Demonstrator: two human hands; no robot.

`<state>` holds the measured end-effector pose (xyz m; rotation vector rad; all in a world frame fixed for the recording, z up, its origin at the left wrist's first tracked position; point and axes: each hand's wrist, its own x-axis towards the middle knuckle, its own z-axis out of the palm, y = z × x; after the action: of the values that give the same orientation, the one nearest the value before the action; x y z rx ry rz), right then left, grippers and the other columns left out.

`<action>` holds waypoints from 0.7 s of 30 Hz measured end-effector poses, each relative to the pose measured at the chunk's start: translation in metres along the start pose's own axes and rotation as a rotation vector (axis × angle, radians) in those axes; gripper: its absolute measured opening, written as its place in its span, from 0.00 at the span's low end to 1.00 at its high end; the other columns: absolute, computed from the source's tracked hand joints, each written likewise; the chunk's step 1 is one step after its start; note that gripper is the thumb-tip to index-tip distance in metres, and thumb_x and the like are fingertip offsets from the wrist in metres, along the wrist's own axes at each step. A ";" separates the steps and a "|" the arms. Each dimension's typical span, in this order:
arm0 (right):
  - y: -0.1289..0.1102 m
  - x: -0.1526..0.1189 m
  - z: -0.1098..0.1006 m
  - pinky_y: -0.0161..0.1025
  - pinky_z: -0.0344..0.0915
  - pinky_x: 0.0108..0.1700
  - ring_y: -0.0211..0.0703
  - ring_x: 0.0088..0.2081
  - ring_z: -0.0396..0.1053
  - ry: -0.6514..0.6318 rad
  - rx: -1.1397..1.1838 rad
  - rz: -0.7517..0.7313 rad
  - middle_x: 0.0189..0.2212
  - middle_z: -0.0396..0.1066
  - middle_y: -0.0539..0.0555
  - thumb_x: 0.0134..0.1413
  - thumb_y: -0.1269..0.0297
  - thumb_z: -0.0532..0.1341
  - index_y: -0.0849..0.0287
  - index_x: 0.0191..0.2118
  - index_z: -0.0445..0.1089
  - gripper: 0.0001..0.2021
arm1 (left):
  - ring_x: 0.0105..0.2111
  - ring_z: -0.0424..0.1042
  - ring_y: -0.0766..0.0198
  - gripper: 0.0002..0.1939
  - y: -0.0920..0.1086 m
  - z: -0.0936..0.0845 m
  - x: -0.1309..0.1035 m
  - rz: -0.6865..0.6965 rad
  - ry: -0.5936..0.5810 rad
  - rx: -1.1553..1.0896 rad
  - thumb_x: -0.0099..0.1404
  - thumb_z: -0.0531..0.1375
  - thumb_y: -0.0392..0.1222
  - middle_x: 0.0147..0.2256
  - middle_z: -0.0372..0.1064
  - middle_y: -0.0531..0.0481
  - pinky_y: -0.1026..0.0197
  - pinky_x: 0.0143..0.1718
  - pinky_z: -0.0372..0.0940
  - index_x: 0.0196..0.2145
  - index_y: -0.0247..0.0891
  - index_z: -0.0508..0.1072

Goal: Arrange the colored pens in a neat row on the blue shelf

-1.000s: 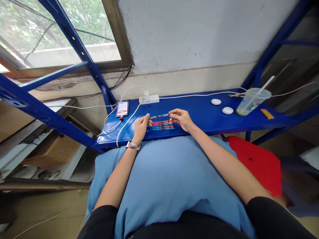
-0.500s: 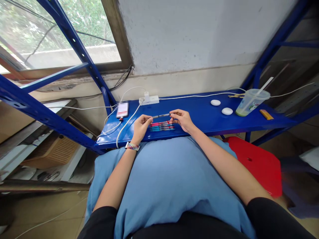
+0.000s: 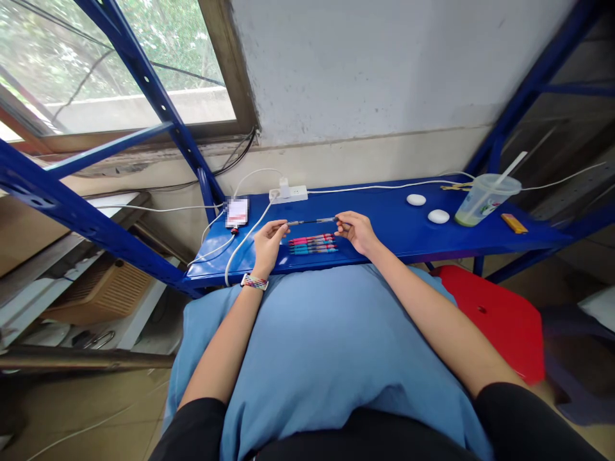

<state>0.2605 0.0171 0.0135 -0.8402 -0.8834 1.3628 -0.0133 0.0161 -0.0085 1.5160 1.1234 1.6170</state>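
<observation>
Between my hands, a pen (image 3: 314, 221) is drawn apart lengthwise, with a thin dark refill showing in its middle. My left hand (image 3: 270, 244) pinches the pen's left part, and my right hand (image 3: 356, 232) pinches the end of its clear right part. Just below it, several pens (image 3: 313, 244) with red, dark and teal parts lie side by side on the blue table (image 3: 384, 224), near its front edge.
Left of the hands are a phone (image 3: 237, 212) with cables and a white power strip (image 3: 294, 193). Rightward lie two white egg-shaped objects (image 3: 438, 216), a plastic cup (image 3: 486, 200) with a straw and a yellow packet (image 3: 514, 223). A blue cushion (image 3: 327, 333) covers my lap.
My hands have moved apart, the left one leftward and the right one slightly rightward. The pen between them has separated, exposing the dark refill.
</observation>
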 end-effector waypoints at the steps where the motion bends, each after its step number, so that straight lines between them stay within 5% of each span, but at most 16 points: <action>1: 0.001 0.000 0.000 0.35 0.79 0.31 0.36 0.25 0.71 0.002 -0.008 -0.011 0.25 0.75 0.49 0.48 0.62 0.78 0.57 0.32 0.77 0.11 | 0.41 0.83 0.56 0.17 0.000 0.000 0.000 -0.001 0.002 0.002 0.67 0.70 0.54 0.38 0.83 0.44 0.53 0.46 0.77 0.46 0.38 0.83; 9: 0.007 0.006 -0.006 0.34 0.80 0.30 0.34 0.23 0.70 0.076 -0.010 -0.082 0.26 0.75 0.49 0.47 0.52 0.82 0.57 0.31 0.75 0.19 | 0.38 0.82 0.57 0.15 0.001 0.000 0.000 -0.023 0.021 0.011 0.67 0.70 0.55 0.34 0.82 0.46 0.53 0.47 0.77 0.37 0.39 0.83; 21: 0.006 0.007 -0.007 0.32 0.80 0.29 0.32 0.23 0.70 0.105 0.062 -0.063 0.25 0.76 0.48 0.45 0.54 0.84 0.58 0.30 0.76 0.20 | 0.35 0.81 0.58 0.17 -0.001 -0.001 0.001 -0.034 0.024 0.019 0.68 0.69 0.57 0.32 0.82 0.47 0.55 0.44 0.77 0.35 0.39 0.82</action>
<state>0.2642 0.0245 0.0048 -0.8220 -0.7764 1.2734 -0.0143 0.0169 -0.0092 1.4853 1.1745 1.6103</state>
